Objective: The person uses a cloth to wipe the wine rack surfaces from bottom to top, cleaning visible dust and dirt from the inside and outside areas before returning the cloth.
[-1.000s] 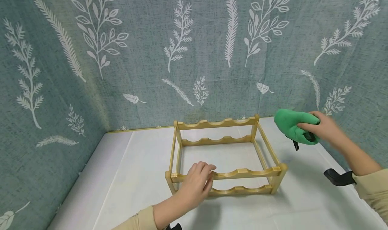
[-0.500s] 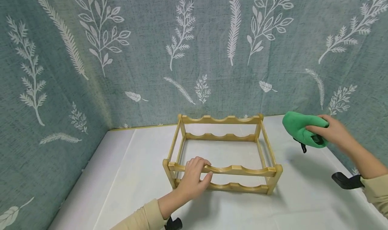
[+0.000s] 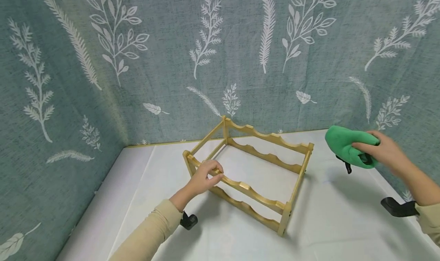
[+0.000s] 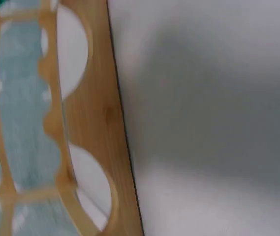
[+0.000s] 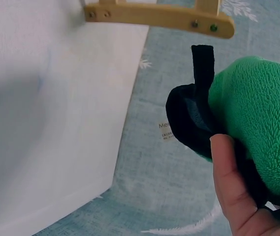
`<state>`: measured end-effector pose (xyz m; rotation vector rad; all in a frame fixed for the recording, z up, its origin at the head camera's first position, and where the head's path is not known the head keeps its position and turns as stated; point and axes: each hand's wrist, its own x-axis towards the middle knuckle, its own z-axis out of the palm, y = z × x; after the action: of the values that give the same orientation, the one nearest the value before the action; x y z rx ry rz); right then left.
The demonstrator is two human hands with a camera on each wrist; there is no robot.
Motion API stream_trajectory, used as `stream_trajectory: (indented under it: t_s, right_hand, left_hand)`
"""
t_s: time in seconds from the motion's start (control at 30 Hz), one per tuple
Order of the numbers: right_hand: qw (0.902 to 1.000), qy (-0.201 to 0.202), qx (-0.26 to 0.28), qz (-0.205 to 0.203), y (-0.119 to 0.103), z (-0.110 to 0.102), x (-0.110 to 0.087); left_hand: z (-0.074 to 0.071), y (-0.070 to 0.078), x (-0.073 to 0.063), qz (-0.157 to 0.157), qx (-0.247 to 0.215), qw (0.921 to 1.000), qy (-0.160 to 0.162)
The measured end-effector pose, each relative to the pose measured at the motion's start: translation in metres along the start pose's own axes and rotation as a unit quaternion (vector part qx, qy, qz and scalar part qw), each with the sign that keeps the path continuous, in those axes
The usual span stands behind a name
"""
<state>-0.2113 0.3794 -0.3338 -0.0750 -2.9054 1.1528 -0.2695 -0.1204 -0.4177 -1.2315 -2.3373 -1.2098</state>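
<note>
A wooden wine rack (image 3: pixel 248 192) with scalloped rails stands turned at an angle on the white table. My left hand (image 3: pixel 203 178) grips its upper front rail near the left corner, fingers over the top and thumb on the near side. In the left wrist view the scalloped rail (image 4: pixel 103 113) crosses close up, while the hand itself is out of that view. Off to the right, my right hand (image 3: pixel 388 151) holds a bunched green terry cloth (image 3: pixel 348 146) above the table. Black edging and a black loop (image 5: pixel 203 66) hang from the cloth, with my thumb pressed against it.
The white table (image 3: pixel 154 200) ends at a curtain-like grey-green fabric (image 3: pixel 165 62) with white leaf prints, behind and on both sides. Black wrist straps (image 3: pixel 188 220) stick out by both sleeves. The rack's right end lies between the two hands.
The rack has turned clockwise as seen from above, its left end going back and its right front corner coming nearer. My left hand moved left and back with it. The right hand shifted slightly right.
</note>
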Motion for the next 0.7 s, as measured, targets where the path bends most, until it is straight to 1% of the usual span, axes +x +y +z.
stream_trajectory:
  t_s: [0.1,0.17,0.23,0.27,0.33,0.37,0.47,0.5,0.57,0.63,0.7]
  right_hand:
    - [1.0,0.0,-0.003,0.001,-0.001,0.001,-0.001]
    - [1.0,-0.005,-0.007,0.002,-0.001,0.001,-0.001]
    - [0.9999,-0.01,-0.007,0.003,0.0,0.003,0.0]
    - [0.9999,-0.013,-0.009,0.005,0.0,0.003,0.0]
    - [0.9998,-0.017,-0.008,0.004,0.001,0.005,0.0]
    - [0.9998,-0.018,-0.005,0.004,0.001,0.006,0.0]
    - [0.9999,-0.016,0.0,0.002,0.002,0.008,0.001]
    - [0.9999,-0.015,0.006,0.0,0.002,0.008,0.001]
    - [0.9999,-0.011,0.013,0.001,0.002,0.008,0.001]
    - [0.9999,-0.008,0.014,0.002,0.002,0.008,0.001]
    - [0.9998,-0.013,0.013,0.004,0.003,0.008,0.0]
  left_hand:
    - [-0.011,-0.011,0.005,-0.012,-0.032,0.9992,-0.019]
    - [-0.017,-0.015,0.008,-0.019,-0.045,0.9986,-0.019]
    - [-0.022,-0.009,0.01,-0.027,-0.057,0.9979,-0.013]
    - [-0.024,-0.006,0.01,-0.024,-0.059,0.9979,-0.008]
    - [-0.023,-0.009,0.01,-0.016,-0.053,0.9984,0.008]
    - [-0.022,-0.009,0.01,-0.013,-0.042,0.9988,0.02]
    - [-0.01,-0.003,0.005,0.002,0.016,0.9977,0.066]
    - [-0.005,0.002,0.003,-0.002,0.035,0.9965,0.076]
    - [0.004,0.026,-0.002,-0.013,0.064,0.995,0.075]
    - [0.014,0.045,-0.007,-0.02,0.076,0.9957,0.05]
    - [0.026,0.056,-0.012,-0.03,0.072,0.9966,0.026]
